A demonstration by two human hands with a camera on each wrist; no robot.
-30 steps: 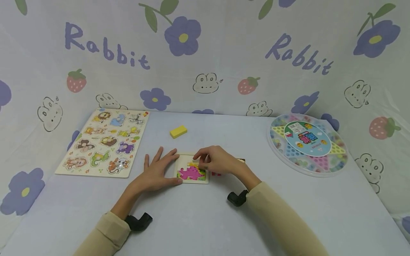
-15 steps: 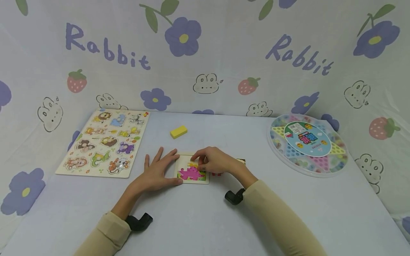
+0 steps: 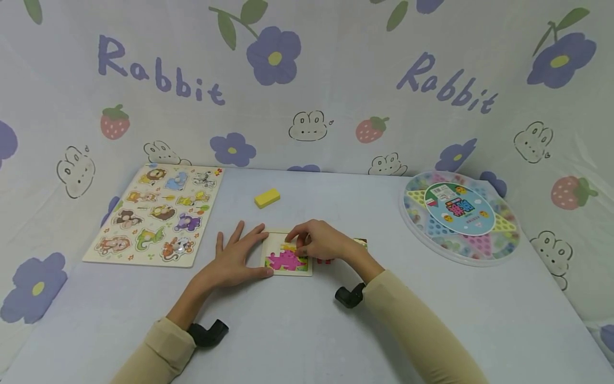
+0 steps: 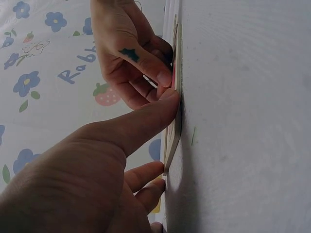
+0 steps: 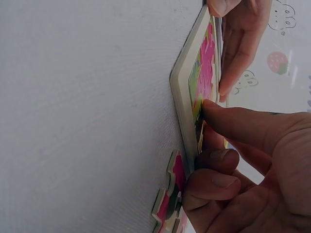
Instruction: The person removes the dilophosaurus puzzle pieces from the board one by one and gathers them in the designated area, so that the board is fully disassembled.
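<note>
A small jigsaw board (image 3: 274, 237) with a pale wooden frame lies mid-table. Pink dinosaur pieces (image 3: 284, 261) fill its lower part, and the upper left shows bare wood. My left hand (image 3: 232, 262) is spread at its left side, thumb at the near corner and forefinger at the far one. Over the board's right half, my right hand (image 3: 325, 241) pinches a small yellow-topped puzzle piece (image 3: 289, 247), low against the pink ones. The fingers hide most of that piece. In the right wrist view, the right thumb (image 5: 243, 121) presses at the picture surface.
Loose jigsaw pieces (image 5: 167, 201) lie just right of the board, partly under the right hand. A yellow block (image 3: 267, 198) sits behind. At left is a large animal puzzle board (image 3: 103, 256); at right, a round clear game case (image 3: 460, 208). Patterned cloth hangs behind the table.
My right hand has shifted slightly left, its forefinger nearer the board's middle, then stays nearly still. The left hand and the board have not moved.
</note>
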